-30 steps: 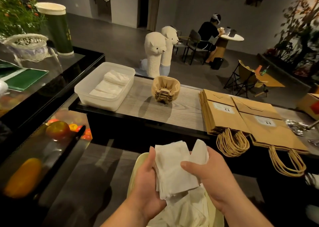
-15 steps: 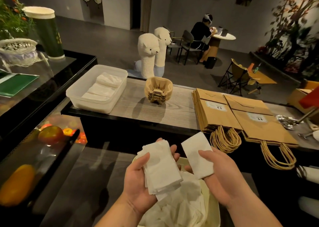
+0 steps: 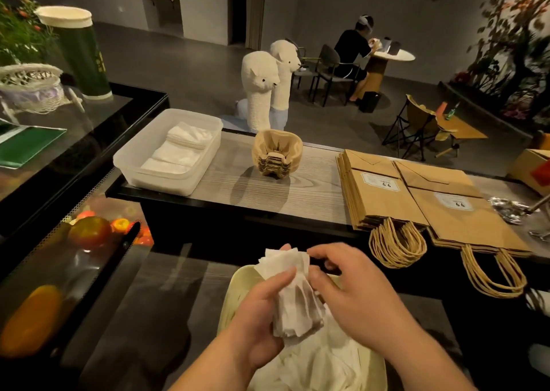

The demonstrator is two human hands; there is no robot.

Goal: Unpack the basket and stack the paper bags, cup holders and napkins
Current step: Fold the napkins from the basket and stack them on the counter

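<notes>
- A clear tub is sitting at the left end of the desk, holding folded napkins in flat white piles.
- A pale basket is sitting low in front, its near part running off the bottom edge.
- The left hand is grasping a napkin bundle above the basket, thumb lying across its front. The sheets are looking soft, creased and unevenly lined up, and are fanning out above the fingers.
- A nested stack of brown cup holders is standing on the desk, right of the tub.
- Loose napkins are lying crumpled in the basket under the bundle.
- The right hand is curling against the bundle's right edge, thumb touching it. I cannot tell whether this grip is pinching.
- Two piles of flat brown paper bags are lying at the right, handles hanging over the desk's edge.
</notes>
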